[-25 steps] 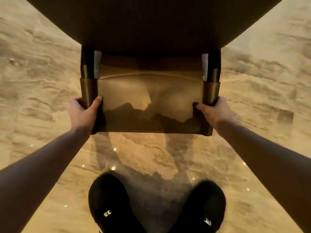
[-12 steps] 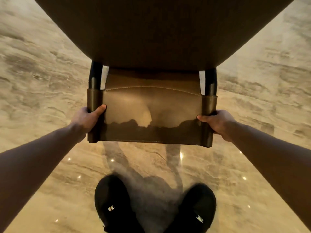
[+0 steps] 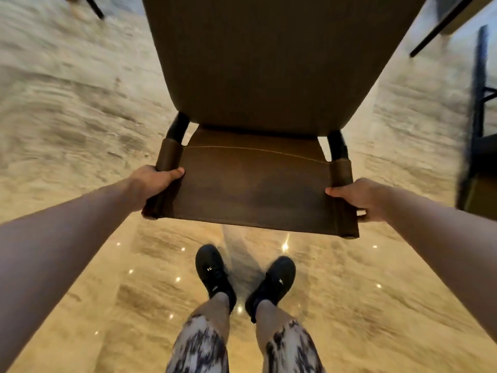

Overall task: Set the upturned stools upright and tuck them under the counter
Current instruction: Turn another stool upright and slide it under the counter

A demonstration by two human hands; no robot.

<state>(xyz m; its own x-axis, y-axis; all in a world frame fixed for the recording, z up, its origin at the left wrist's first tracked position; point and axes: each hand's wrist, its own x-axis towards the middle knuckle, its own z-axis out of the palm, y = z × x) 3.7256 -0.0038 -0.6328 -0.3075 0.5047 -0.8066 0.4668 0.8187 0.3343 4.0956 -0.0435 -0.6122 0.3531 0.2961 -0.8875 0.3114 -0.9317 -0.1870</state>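
Note:
A brown stool (image 3: 269, 63) with a padded seat and a low leather backrest (image 3: 255, 189) fills the upper middle of the head view. Black metal posts join the backrest to the seat. My left hand (image 3: 153, 184) grips the backrest's left end, thumb over the front face. At the backrest's right end my right hand (image 3: 360, 197) grips the wrapped post. The stool's legs are hidden below the seat. The counter is not in view.
A glossy beige marble floor (image 3: 80, 130) lies all around. My black shoes (image 3: 244, 278) stand just behind the stool. A dark metal frame of another piece of furniture (image 3: 478, 130) stands at the right edge. A dark leg (image 3: 94, 6) shows at the top left.
The stool has moved forward and away from my feet, with more of the seat showing. Both hands keep their grip on the backrest. Furniture at the right edge has come into view.

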